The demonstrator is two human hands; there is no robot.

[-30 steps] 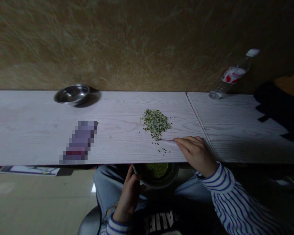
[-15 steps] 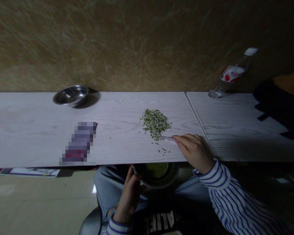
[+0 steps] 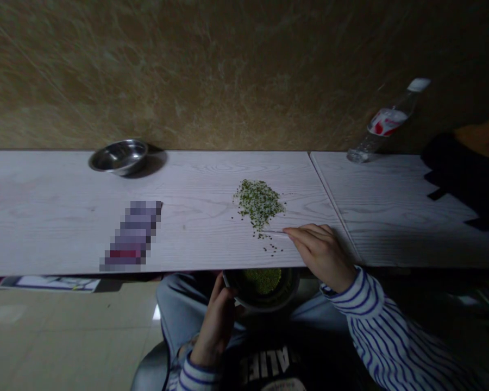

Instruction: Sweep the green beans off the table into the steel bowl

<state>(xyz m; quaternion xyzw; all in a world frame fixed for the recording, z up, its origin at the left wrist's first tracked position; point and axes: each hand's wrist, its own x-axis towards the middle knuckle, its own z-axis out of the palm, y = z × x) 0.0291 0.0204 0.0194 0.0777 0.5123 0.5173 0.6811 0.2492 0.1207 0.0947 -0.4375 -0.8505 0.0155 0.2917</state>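
On the table lies a loose pile of small green beans mixed with white grains [image 3: 258, 201], with a few stray beans trailing toward the front edge. My right hand [image 3: 320, 250] pinches a thin pale strip [image 3: 274, 233], whose exact kind I cannot make out. Its tip rests at the near end of the pile. Below the table edge, my left hand [image 3: 220, 312] grips the side of a bowl [image 3: 264, 308]. Inside the bowl are green beans [image 3: 264, 281]; the table edge hides its far rim.
A shiny metal bowl [image 3: 120, 158] stands at the back left, with a blurred-out flat object [image 3: 132, 233] nearer the front. A clear bottle [image 3: 381, 130] stands by the wall at right, beside dark cloth [image 3: 460, 179]. A seam [image 3: 330, 195] crosses the table.
The pale strip in my right hand has moved slightly toward the front edge, away from the main pile. My left hand stays on the bowl.
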